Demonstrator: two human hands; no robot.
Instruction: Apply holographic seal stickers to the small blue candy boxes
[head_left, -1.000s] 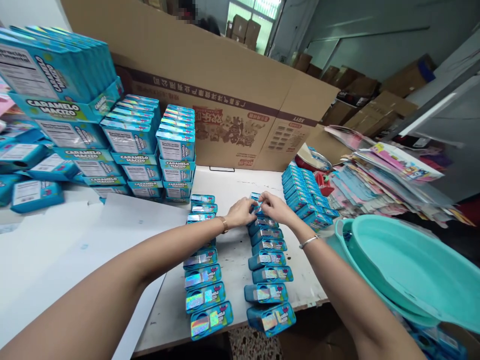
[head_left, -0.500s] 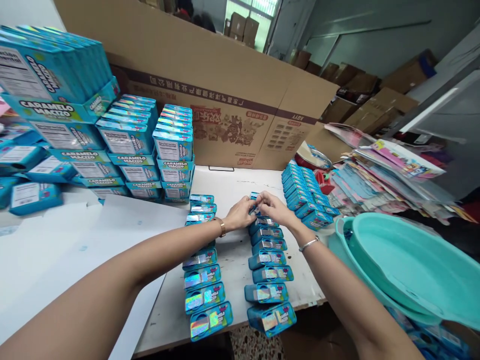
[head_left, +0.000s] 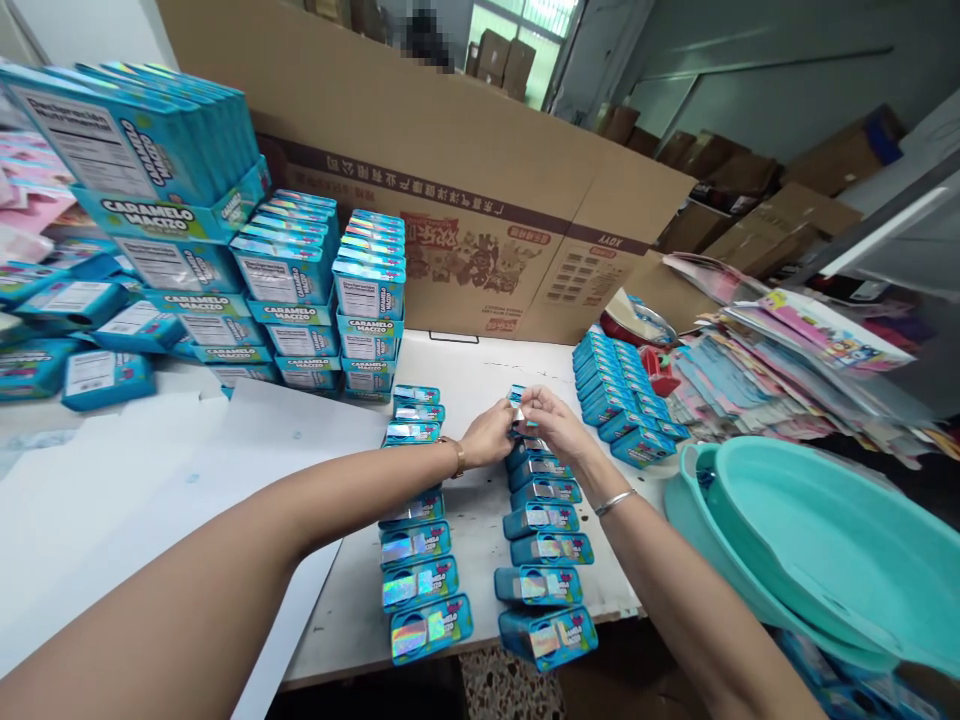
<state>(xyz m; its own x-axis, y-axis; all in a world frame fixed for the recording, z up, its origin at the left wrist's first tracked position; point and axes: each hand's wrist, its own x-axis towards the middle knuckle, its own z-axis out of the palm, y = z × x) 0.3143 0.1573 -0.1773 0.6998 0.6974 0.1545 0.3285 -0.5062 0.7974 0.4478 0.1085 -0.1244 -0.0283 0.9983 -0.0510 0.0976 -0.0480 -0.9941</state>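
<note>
Two rows of small blue candy boxes stand on the white table, a left row (head_left: 420, 583) and a right row (head_left: 546, 548), with shiny strips across many of their tops. At the far end of the right row, my left hand (head_left: 487, 436) is closed around the side of a blue candy box (head_left: 517, 393), mostly hidden by the fingers. My right hand (head_left: 556, 420) meets it there from the right, thumb and fingers pinched at a small shiny piece (head_left: 517, 413) over the box top. What exactly that piece is does not show clearly.
Stacked display trays (head_left: 187, 220) of blue boxes rise at the left, beside loose boxes (head_left: 109, 380). A tall cardboard sheet (head_left: 465, 230) closes off the back. Grouped boxes (head_left: 619, 390), piled flat packaging (head_left: 780, 370) and turquoise basins (head_left: 832, 540) stand at the right.
The view has shifted slightly, so most things sit a little further right. Both hands stay at the same far box, with the right fingers slightly raised and turned.
</note>
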